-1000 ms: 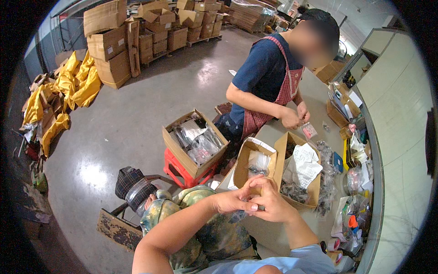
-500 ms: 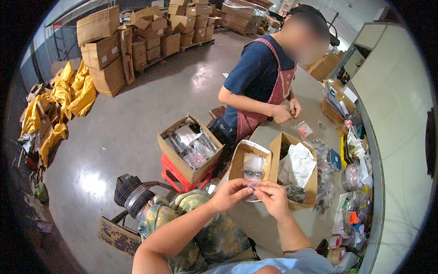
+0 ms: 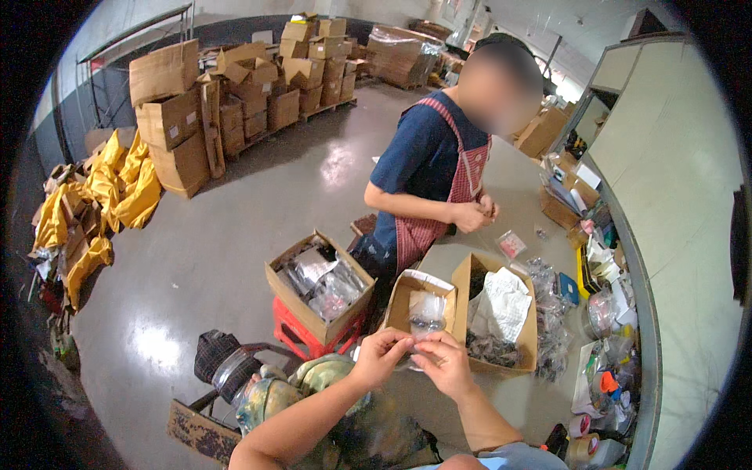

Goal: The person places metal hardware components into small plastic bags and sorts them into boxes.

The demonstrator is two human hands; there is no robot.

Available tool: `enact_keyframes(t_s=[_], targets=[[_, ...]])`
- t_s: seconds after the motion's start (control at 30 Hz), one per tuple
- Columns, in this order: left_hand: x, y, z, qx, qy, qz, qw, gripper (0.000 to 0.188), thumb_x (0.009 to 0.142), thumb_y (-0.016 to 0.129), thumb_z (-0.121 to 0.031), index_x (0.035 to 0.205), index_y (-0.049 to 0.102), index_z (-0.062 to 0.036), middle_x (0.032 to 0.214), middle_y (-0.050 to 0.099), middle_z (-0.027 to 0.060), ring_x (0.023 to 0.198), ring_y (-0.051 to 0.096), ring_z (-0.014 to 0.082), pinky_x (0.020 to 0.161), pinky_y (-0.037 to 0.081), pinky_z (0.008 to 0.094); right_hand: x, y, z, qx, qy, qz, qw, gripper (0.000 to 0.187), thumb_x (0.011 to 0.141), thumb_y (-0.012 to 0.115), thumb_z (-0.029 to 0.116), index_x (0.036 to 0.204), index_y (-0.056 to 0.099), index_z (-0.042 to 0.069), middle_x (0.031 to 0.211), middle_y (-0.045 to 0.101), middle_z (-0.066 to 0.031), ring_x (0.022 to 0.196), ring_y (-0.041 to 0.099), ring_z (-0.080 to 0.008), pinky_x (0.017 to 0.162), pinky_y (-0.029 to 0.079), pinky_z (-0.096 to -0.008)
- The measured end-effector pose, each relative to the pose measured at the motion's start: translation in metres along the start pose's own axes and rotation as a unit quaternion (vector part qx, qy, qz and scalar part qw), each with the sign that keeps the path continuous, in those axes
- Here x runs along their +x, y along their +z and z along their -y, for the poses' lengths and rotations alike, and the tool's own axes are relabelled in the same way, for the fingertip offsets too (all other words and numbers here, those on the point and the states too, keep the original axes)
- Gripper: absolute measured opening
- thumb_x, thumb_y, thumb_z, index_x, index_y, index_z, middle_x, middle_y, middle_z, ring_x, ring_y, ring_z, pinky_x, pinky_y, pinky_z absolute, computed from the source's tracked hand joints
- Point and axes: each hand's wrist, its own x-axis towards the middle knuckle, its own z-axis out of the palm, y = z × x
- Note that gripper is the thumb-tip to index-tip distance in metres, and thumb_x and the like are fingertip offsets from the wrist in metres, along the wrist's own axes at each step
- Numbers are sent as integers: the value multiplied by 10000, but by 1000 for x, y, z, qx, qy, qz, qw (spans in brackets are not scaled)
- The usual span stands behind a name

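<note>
My left hand and my right hand meet above the near edge of a small open carton. Fingertips of both are pinched together on a small clear plastic bag, mostly hidden by the fingers. Inside the carton, just beyond my hands, lies a clear bag with dark pieces. To its right stands a larger open carton holding dark packed items and a crumpled white sheet.
Across the table's corner a co-worker in a checked apron holds both hands together. A carton of bagged parts rests on a red stool at the left. Tape rolls and clutter line the table's right side.
The whole view has shifted, so the scene sits lower and slightly left. My hands stay pinched together on the bag, with the fingers slightly rearranged.
</note>
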Motion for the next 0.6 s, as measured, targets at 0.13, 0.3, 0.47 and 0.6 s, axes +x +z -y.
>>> enact_keyframes(t_s=[0.13, 0.3, 0.47, 0.6], targets=[[-1, 1, 1, 9, 17, -4, 1000, 146, 880, 591, -97, 902, 648, 36, 823, 616, 46, 746, 544, 86, 654, 441, 230, -2, 3, -5, -5, -14, 15, 1000, 163, 729, 720, 56, 855, 649, -20, 925, 566, -98, 845, 573, -215, 696, 479, -294], [-2, 1, -2, 41, -11, -9, 999, 127, 882, 588, -93, 876, 640, 22, 834, 617, 41, 759, 552, 98, 683, 455, 249, -3, 8, -15, -14, -26, 7, 1000, 118, 760, 678, 47, 848, 638, -19, 800, 579, -92, 712, 582, -194, 659, 481, -288], [-5, 4, -1, 97, 3, -11, 995, 137, 874, 599, -113, 880, 640, 17, 808, 620, 58, 754, 568, 120, 683, 462, 263, -6, 11, -7, 80, 97, -41, 991, 121, 795, 644, 62, 871, 581, -7, 732, 586, -75, 629, 561, -142, 589, 463, -267], [-4, 4, -9, 147, 17, -15, 989, 141, 861, 608, -124, 885, 640, 11, 809, 626, 87, 750, 586, 159, 690, 464, 280, -5, 7, -8, 47, 107, 6, 993, 120, 799, 643, 71, 850, 563, -3, 723, 582, -69, 631, 556, -128, 565, 455, -276]])
